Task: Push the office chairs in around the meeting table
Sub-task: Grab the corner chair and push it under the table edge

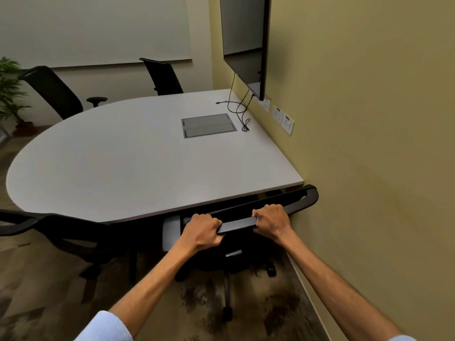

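A white, half-rounded meeting table stands against the yellow wall. A black office chair sits at its near edge, with the seat tucked under the tabletop. My left hand and my right hand both grip the top bar of that chair's backrest. A second black chair is at the near left, beside the table's curved edge. Two more black chairs stand on the far side: one at the left, turned away a little, and one close to the table.
A large dark screen hangs on the wall at right, with cables trailing onto the table and wall sockets below it. A grey cable hatch is set in the tabletop. A potted plant stands far left. The floor is patterned carpet.
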### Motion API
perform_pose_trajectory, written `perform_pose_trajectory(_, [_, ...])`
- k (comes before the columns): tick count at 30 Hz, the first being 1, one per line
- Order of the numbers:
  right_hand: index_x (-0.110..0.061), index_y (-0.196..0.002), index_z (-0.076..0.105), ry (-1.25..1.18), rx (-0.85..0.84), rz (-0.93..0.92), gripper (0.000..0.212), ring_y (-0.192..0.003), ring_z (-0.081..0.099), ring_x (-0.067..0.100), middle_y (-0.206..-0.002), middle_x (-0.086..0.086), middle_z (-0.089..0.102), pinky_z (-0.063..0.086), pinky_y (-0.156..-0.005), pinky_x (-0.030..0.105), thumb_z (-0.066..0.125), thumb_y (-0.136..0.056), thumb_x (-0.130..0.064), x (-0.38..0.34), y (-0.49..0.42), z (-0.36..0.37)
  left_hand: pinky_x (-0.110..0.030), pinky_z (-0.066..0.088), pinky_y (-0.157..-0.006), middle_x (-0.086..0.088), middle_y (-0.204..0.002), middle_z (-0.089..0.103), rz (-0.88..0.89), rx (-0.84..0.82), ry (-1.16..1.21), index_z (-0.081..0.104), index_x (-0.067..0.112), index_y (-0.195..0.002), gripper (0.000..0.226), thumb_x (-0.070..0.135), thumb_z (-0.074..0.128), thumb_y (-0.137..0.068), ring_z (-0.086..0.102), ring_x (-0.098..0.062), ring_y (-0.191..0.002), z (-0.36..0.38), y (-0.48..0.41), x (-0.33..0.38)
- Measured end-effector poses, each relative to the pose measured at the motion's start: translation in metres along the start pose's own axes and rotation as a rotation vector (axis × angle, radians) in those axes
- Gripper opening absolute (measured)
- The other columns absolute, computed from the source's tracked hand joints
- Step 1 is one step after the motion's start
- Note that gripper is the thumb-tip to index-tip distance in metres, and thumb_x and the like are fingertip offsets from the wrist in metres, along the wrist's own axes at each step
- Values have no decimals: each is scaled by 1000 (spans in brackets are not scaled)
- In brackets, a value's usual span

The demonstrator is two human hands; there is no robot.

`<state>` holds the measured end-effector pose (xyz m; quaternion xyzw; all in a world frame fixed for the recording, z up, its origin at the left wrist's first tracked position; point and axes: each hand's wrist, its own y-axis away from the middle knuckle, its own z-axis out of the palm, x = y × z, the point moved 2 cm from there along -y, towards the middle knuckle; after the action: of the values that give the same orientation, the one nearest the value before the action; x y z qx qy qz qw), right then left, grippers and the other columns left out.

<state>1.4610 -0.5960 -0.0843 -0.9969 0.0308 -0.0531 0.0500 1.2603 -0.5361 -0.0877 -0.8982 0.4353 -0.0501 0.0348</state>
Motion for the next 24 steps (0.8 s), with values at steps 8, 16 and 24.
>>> perform_pose_trajectory(8, [-16,-59,66,-30,35,-53,19,-47,60,30,-49,7,62,40,-47,28,72,-52,-33,30,-52,4,-31,28,-59,-6,-56,50,-53,-3,-34,46,14,-61,43,53,40,-80,48,-29,-58,2,-50,-13])
perform_pose_trajectory(16, [-13,-60,67,-60,65,-68,16,-47,59,31,-50,9,61,40,-49,28,71,-56,-28,39,-98,7,-30,29,-59,6,-50,31,-100,-61,-57,46,15,-63,33,43,51,-81,41,-23,-54,-1,-89,-38])
perform_pose_trajectory(24, [-12,-63,68,-85,89,-92,16,-51,59,31,-54,10,63,33,-50,27,59,-66,-24,31,-124,16,-30,31,-57,4,-47,34,-116,-109,-43,44,14,-59,35,37,57,-82,36,-20,-48,1,-105,-65])
